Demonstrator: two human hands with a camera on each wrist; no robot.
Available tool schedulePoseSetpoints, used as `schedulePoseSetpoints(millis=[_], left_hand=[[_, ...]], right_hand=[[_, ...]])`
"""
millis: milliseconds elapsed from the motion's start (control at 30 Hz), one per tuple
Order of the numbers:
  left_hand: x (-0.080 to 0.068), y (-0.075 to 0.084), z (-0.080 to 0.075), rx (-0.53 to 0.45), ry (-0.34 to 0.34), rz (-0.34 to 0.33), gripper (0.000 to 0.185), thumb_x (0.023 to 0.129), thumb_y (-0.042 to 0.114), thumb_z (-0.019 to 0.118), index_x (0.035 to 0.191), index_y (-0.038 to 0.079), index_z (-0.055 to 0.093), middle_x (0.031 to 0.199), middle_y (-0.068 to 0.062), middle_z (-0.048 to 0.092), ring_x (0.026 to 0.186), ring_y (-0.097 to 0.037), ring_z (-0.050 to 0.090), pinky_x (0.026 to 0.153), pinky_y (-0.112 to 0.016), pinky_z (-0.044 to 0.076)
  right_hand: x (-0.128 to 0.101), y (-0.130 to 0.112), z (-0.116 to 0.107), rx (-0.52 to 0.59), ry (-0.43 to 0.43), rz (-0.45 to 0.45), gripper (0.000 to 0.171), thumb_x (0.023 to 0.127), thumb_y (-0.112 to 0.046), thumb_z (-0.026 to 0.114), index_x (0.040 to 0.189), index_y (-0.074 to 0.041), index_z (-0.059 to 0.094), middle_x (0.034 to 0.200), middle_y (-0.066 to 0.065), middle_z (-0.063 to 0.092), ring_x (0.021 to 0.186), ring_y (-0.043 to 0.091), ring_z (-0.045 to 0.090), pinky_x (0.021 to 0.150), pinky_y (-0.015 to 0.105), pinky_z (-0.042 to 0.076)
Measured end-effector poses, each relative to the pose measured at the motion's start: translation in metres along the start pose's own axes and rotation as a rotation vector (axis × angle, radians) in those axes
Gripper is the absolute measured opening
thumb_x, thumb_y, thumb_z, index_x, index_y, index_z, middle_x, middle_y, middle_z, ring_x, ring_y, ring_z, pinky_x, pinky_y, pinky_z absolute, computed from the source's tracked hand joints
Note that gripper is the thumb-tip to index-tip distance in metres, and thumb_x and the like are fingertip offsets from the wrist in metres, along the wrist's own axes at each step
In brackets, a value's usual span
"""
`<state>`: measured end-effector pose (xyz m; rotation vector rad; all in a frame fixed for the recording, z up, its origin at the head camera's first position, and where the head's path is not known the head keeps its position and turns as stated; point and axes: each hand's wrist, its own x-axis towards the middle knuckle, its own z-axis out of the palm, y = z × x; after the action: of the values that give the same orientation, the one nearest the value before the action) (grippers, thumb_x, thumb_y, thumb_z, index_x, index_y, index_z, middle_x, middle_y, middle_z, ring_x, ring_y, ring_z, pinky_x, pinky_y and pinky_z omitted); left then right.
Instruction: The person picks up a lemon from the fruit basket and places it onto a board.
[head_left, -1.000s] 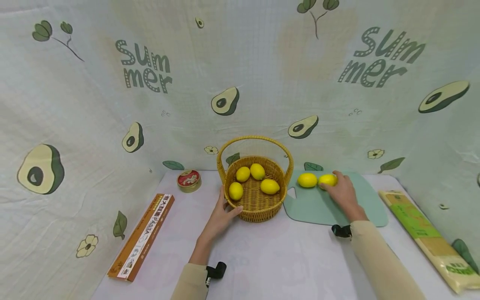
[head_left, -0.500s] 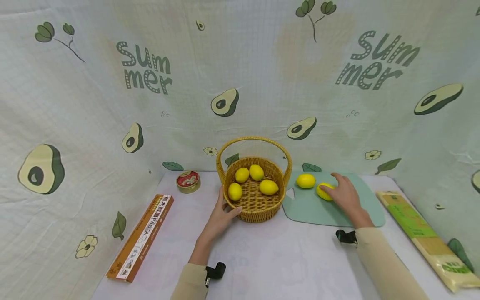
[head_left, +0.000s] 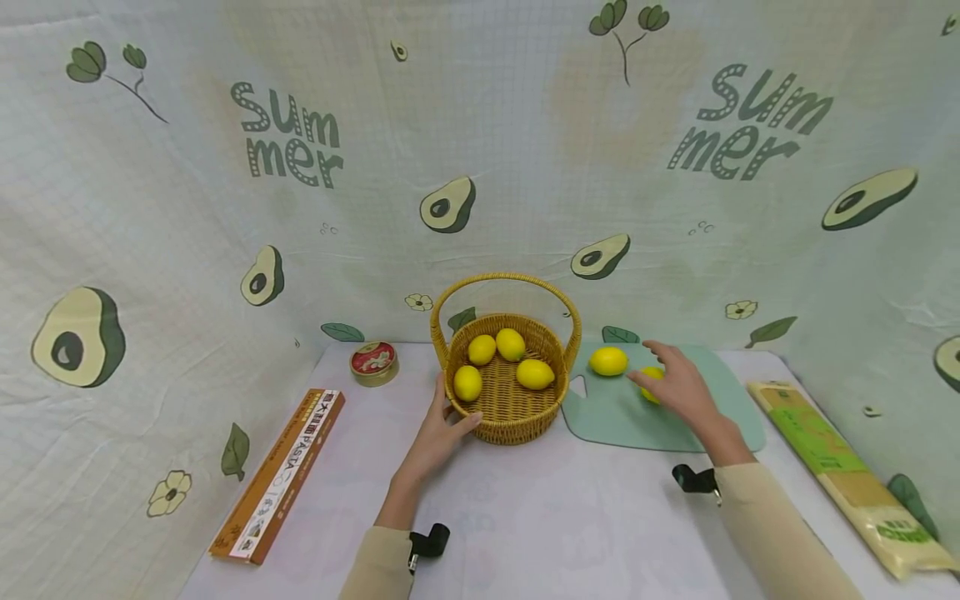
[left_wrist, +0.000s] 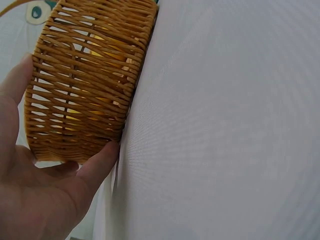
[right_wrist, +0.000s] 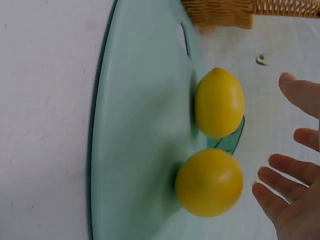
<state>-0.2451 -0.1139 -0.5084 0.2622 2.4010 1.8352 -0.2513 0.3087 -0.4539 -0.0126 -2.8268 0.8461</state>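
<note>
Left hand [head_left: 442, 427]: holds the near left side of the basket [head_left: 506, 412], thumb and fingers round its wall.
Right hand [head_left: 675, 385]: fingers spread wide, just above a lemon [head_left: 651, 382], holding nothing.
Lemons: two on the green board [head_left: 615, 412], right of the basket; four inside the basket.
Desk [head_left: 547, 525]: white cloth.

A white table [head_left: 555, 517] holds a basket [head_left: 510, 408] by the left hand [head_left: 438, 437], a green board [head_left: 660, 417] under the right hand [head_left: 678, 387], a tin [head_left: 373, 363], and two long packs [head_left: 277, 475] [head_left: 847, 475] farther out.
</note>
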Motion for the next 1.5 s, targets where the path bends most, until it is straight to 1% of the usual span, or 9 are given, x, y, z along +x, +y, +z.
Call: schedulePoseSetpoints(millis=[233,533,700,867,1000,1100,1233,1367,1500], left_hand=[[0.0,-0.002,0.0,0.002,0.003,0.001,0.106,0.091,0.035,0.073,0.158,0.036,-0.009,0.168,0.002,-0.008,0.151,-0.04,0.024,0.117,-0.055,0.033],[0.001,-0.002,0.0,0.004,0.003,0.01,0.105,0.092,0.034,0.072,0.159,0.034,-0.008,0.169,0.0,-0.007,0.15,-0.042,0.025,0.117,-0.056,0.033],[0.001,-0.001,0.0,0.001,0.0,0.014,0.104,0.092,0.034,0.072,0.159,0.034,-0.008,0.169,0.0,-0.008,0.15,-0.043,0.024,0.117,-0.056,0.032],[0.001,-0.001,0.0,0.01,0.002,0.012,0.104,0.092,0.034,0.072,0.159,0.034,-0.008,0.169,-0.001,-0.008,0.15,-0.043,0.025,0.117,-0.057,0.032],[0.001,-0.001,0.0,0.016,-0.004,0.013,0.105,0.092,0.034,0.072,0.159,0.033,-0.009,0.169,-0.002,-0.007,0.149,-0.043,0.026,0.117,-0.056,0.032],[0.0,0.0,-0.001,0.017,-0.009,0.022,0.105,0.092,0.035,0.072,0.159,0.031,-0.009,0.169,-0.003,-0.007,0.149,-0.043,0.025,0.118,-0.057,0.032],[-0.001,0.001,-0.001,0.013,-0.009,0.027,0.105,0.092,0.036,0.072,0.159,0.031,-0.009,0.169,-0.003,-0.007,0.149,-0.043,0.025,0.118,-0.057,0.031],[0.0,-0.001,-0.001,0.006,-0.006,0.022,0.104,0.092,0.035,0.071,0.159,0.032,-0.008,0.169,-0.002,-0.007,0.15,-0.042,0.025,0.118,-0.057,0.03],[0.001,-0.003,-0.001,-0.003,-0.012,0.02,0.104,0.093,0.034,0.071,0.159,0.031,-0.008,0.169,-0.002,-0.007,0.15,-0.042,0.024,0.119,-0.056,0.029]], right_hand=[[-0.005,-0.026,0.002,0.012,-0.019,-0.105,0.075,0.091,-0.046,0.069,0.149,-0.006,0.042,0.148,0.025,0.045,0.132,0.045,0.045,0.103,0.066,0.039],[-0.013,-0.061,0.011,-0.018,-0.072,-0.19,0.071,0.09,-0.042,0.072,0.149,-0.015,0.044,0.151,0.017,0.046,0.136,0.041,0.045,0.105,0.064,0.041],[-0.018,-0.077,0.019,-0.009,-0.096,-0.237,0.069,0.09,-0.04,0.072,0.149,-0.017,0.045,0.151,0.012,0.048,0.139,0.038,0.043,0.106,0.062,0.042],[-0.02,-0.091,0.028,0.011,-0.088,-0.321,0.066,0.09,-0.036,0.073,0.147,-0.014,0.048,0.144,0.01,0.055,0.13,0.034,0.053,0.102,0.057,0.047],[-0.021,-0.101,0.034,0.022,-0.048,-0.376,0.061,0.089,-0.033,0.074,0.143,-0.012,0.053,0.136,0.012,0.059,0.121,0.033,0.059,0.095,0.054,0.052],[-0.022,-0.109,0.038,0.034,-0.04,-0.388,0.059,0.089,-0.034,0.074,0.141,-0.013,0.055,0.136,0.012,0.059,0.12,0.033,0.06,0.093,0.052,0.054],[-0.019,-0.12,0.045,0.038,-0.052,-0.397,0.058,0.091,-0.036,0.073,0.141,-0.014,0.055,0.137,0.011,0.058,0.122,0.032,0.058,0.096,0.051,0.053],[-0.014,-0.13,0.053,0.055,-0.066,-0.402,0.059,0.09,-0.033,0.074,0.142,-0.013,0.054,0.137,0.011,0.059,0.125,0.033,0.057,0.1,0.054,0.05],[-0.009,-0.138,0.062,0.047,-0.112,-0.351,0.059,0.09,-0.031,0.073,0.143,-0.015,0.053,0.141,0.011,0.056,0.127,0.034,0.056,0.101,0.055,0.049]])
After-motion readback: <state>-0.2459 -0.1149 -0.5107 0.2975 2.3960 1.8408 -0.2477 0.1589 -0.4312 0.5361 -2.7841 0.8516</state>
